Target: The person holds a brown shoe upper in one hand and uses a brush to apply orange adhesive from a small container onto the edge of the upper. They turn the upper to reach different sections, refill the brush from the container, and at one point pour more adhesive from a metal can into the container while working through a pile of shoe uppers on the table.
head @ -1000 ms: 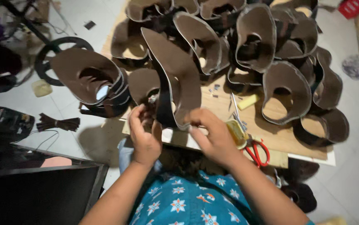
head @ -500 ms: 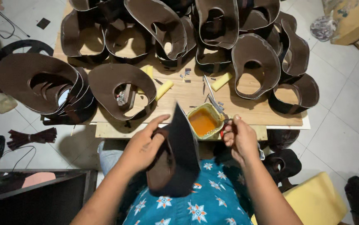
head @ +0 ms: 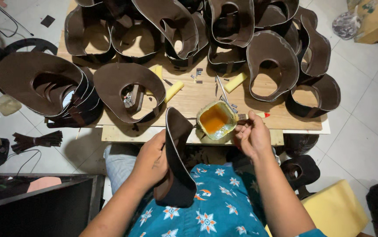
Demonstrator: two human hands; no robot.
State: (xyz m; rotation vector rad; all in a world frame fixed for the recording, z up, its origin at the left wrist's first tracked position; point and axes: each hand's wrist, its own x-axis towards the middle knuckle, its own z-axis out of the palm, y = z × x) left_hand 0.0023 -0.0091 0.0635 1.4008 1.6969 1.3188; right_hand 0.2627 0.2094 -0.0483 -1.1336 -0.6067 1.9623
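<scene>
- One dark brown shaped leather piece [head: 178, 162] with a pale edge stands on edge over the person's lap, at the near side of the low wooden board [head: 206, 94].
- The left hand [head: 151, 160] wraps it from the left, fingers closed against its face, holding it upright.
- The right hand [head: 252, 136] sits just right of the glue tin [head: 215, 120], fingers bunched on a small handle; what it carries at the tip I cannot tell.
- That tin of orange glue rests on the near edge of the board, just beyond the held piece, which looks to me like the one in work.
- Yellow sponge blocks [head: 235, 82] and little offcuts lie near the tin.
- Farther out, many curved brown pieces [head: 272, 66] crowd the far and right parts of the board, and a nested stack [head: 39, 83] sits at the left.
- My read: plenty are shaped already, but I cannot tell glued from unglued, so the share left is unclear.
- A bundle of dark strips [head: 35, 141] lies on the tiled floor at the left.
</scene>
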